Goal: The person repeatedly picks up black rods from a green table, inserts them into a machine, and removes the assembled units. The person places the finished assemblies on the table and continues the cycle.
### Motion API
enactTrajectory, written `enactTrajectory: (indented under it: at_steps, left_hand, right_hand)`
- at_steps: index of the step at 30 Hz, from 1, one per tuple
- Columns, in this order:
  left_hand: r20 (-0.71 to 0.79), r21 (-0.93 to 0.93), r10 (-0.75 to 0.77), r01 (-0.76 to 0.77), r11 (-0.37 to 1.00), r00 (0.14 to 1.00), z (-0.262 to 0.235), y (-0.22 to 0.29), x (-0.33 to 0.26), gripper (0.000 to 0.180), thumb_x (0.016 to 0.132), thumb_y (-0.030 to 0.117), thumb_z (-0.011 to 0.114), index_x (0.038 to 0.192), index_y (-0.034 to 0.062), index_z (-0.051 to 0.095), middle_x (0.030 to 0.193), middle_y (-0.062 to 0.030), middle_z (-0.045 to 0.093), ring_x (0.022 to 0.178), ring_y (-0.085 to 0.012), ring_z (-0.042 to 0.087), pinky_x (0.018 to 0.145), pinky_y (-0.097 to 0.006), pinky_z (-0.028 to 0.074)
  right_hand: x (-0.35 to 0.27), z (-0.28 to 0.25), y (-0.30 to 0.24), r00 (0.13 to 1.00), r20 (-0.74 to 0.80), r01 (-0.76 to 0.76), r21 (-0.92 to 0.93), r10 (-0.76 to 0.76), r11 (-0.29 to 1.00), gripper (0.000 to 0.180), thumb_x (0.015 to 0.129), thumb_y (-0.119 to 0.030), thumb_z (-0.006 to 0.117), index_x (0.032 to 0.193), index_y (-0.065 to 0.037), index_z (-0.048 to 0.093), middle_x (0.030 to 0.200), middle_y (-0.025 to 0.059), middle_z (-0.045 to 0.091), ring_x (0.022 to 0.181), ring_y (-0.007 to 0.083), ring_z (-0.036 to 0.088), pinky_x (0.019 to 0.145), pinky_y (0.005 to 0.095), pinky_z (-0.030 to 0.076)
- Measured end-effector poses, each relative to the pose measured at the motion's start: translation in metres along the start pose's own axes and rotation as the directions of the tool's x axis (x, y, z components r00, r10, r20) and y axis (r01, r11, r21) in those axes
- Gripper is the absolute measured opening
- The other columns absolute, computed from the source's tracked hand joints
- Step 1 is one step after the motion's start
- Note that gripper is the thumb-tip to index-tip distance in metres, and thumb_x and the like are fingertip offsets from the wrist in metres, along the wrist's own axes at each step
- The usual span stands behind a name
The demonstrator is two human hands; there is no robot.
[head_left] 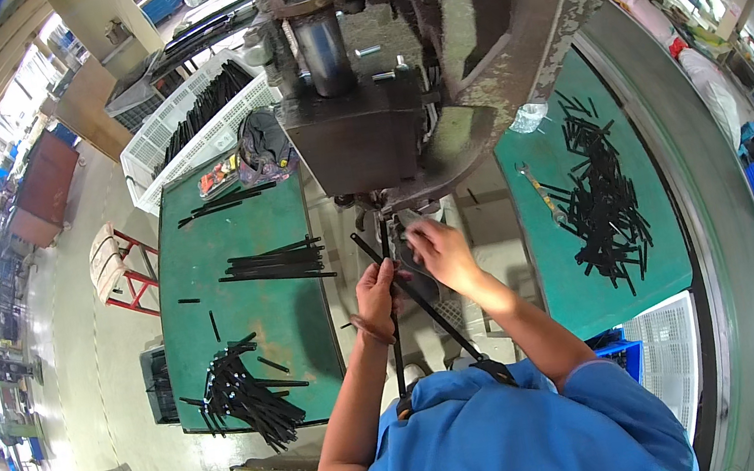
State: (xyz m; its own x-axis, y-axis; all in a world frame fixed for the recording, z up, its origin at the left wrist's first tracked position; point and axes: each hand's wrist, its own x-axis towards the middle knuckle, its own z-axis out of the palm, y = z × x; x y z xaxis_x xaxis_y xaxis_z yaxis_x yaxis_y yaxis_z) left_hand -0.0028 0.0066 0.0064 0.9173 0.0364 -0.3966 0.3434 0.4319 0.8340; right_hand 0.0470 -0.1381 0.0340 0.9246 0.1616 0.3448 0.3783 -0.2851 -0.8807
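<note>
My left hand (375, 290) is closed around a slim black bar (384, 236) that stands upright, its top end just under the press head (354, 146). A second, longer black bar (432, 310) slants past my left fingers down toward my shirt; whether that hand grips it too is unclear. Beside the bars on the right is my right hand (443, 255), its fingers bent together close to the lower part of the press. A blurred greyish shape shows at its fingertips, too indistinct to name.
Green tables flank me. The left table (207, 334) carries several rows and a heap of black bars (249, 391). The right table (536, 256) bears a loose pile of bars (604, 192) and a wrench (540, 192). White crates (142, 163) stand behind and near me.
</note>
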Motion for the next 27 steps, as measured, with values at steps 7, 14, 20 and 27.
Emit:
enactTrajectory:
  at_steps: [7,14,20,27]
  left_hand:
    - [0.023,-0.005,-0.006,0.006,1.0,1.0,0.004,-0.003,0.002,0.018,0.093,0.025,0.052,0.093,0.0076,0.056,0.074,-0.0051,0.062,0.039,-0.0044,0.038,0.033,-0.02,0.028]
    - [0.024,-0.002,0.044,-0.044,0.999,0.999,-0.001,-0.008,0.008,0.019,0.093,0.024,0.053,0.094,0.0046,0.055,0.073,-0.0072,0.063,0.036,-0.0056,0.037,0.032,-0.021,0.026]
    - [0.064,-0.012,0.011,-0.01,1.0,0.998,0.002,-0.01,0.011,0.02,0.094,0.026,0.052,0.095,0.0064,0.055,0.071,-0.0054,0.062,0.035,-0.0048,0.034,0.031,-0.02,0.024]
    - [0.02,-0.009,0.018,-0.018,1.0,1.0,0.002,-0.009,0.006,0.017,0.094,0.024,0.051,0.095,0.0084,0.056,0.072,-0.004,0.061,0.036,-0.0047,0.032,0.032,-0.02,0.021]
  right_hand:
    - [0.044,0.036,0.028,0.906,-0.133,0.304,-0.454,-0.401,0.837,0.023,0.087,-0.021,0.054,0.07,-0.006,0.055,0.056,0.0141,0.056,0.05,0.0346,0.056,0.043,0.0425,0.044]
    - [0.056,0.031,0.038,0.88,0.273,-0.474,0.533,0.388,0.701,0.015,0.081,-0.015,0.064,0.073,-0.008,0.053,0.058,0.0031,0.052,0.041,0.0105,0.044,0.035,0.0255,0.031]
    - [0.059,-0.003,0.055,0.706,0.405,-0.683,0.605,0.581,0.409,0.012,0.077,-0.011,0.068,0.077,-0.005,0.058,0.059,0.0035,0.054,0.042,0.0091,0.045,0.036,0.0223,0.034]
    - [-0.071,-0.202,0.136,0.891,-0.379,-0.405,-0.42,0.249,0.812,0.019,0.068,-0.024,0.072,0.076,-0.009,0.065,0.07,0.008,0.063,0.069,0.0238,0.063,0.064,0.0377,0.05]
